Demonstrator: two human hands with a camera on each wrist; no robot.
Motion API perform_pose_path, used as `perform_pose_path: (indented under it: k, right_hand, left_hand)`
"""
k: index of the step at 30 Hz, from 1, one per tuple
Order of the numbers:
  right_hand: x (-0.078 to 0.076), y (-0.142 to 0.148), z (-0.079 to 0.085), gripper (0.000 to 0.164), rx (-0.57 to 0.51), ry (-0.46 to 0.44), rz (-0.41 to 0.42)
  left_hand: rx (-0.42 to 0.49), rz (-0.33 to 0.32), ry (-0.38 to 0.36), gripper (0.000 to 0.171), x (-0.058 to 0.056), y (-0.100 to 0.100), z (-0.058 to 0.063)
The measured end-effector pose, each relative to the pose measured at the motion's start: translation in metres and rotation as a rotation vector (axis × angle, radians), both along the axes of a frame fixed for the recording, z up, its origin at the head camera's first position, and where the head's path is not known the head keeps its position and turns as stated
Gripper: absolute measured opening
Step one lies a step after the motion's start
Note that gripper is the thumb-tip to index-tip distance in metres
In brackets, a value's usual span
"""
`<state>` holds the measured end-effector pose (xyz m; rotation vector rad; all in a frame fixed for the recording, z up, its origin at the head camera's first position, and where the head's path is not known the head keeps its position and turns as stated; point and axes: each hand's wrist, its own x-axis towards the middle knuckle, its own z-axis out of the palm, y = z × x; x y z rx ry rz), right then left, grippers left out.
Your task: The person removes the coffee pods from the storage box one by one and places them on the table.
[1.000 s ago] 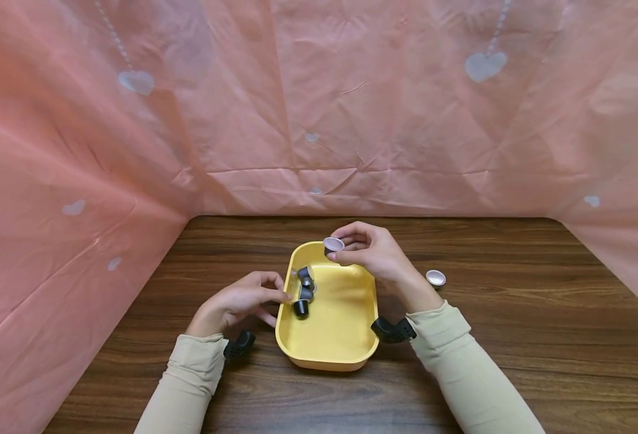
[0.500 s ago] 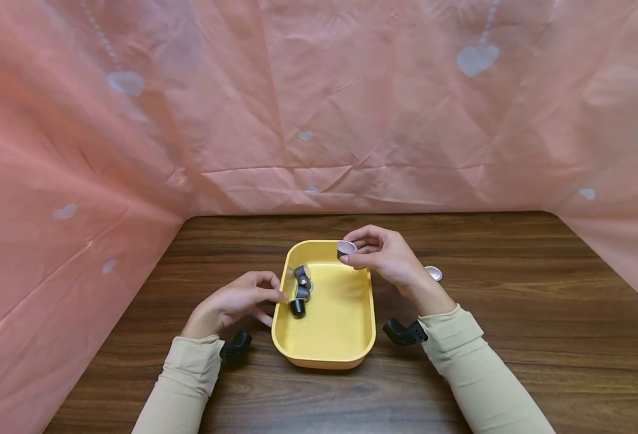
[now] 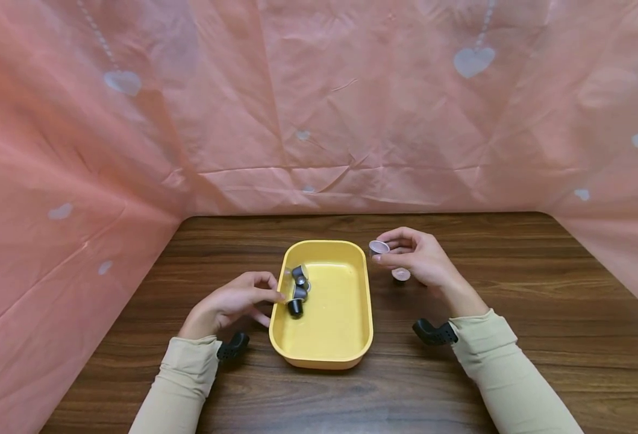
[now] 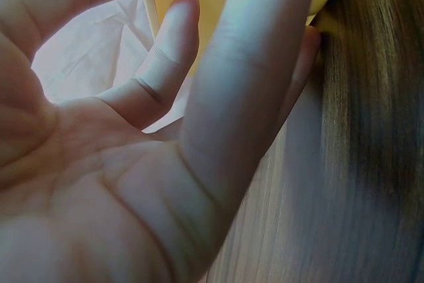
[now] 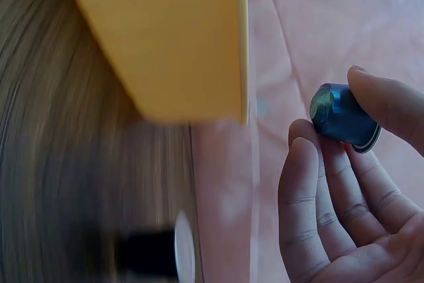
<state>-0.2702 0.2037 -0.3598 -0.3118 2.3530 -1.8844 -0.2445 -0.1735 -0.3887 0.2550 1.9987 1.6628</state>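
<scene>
My right hand (image 3: pixel 420 258) pinches a coffee capsule (image 3: pixel 379 248) between thumb and fingers, foil lid facing up. The right wrist view shows this capsule (image 5: pixel 343 116) as dark blue and shiny. It hangs over the table, just beyond the right rim of a yellow bin (image 3: pixel 369 307). On the left, my other hand (image 3: pixel 234 301) grips the bin's wall, fingers curled at the rim. Inside, along that wall, lie several dark capsules, among them a black capsule (image 3: pixel 295 308) nearest me and a grey capsule (image 3: pixel 299 272) farther back.
Another capsule (image 3: pixel 400 275) stands lid-up on the wooden table (image 3: pixel 514 301), right of the bin and close below my right hand. A pink curtain (image 3: pixel 319 108) with pale hearts hangs behind the table and along its sides.
My right hand has carried its capsule rightward, from over the bin to past its right rim. The left hand keeps its place on the wall. The view has shifted slightly.
</scene>
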Motion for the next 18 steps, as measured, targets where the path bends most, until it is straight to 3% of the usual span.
perform_pose_path:
  k: [9, 18]
  right_hand:
    - [0.007, 0.057, -0.004, 0.039, 0.055, 0.031, -0.103]
    - [0.011, 0.094, -0.005, 0.030, -0.069, 0.041, -0.147]
  left_hand:
    - [-0.006, 0.006, 0.000, 0.016, -0.001, 0.000, -0.001]
    - [-0.005, 0.001, 0.000, 0.015, -0.002, -0.001, -0.001]
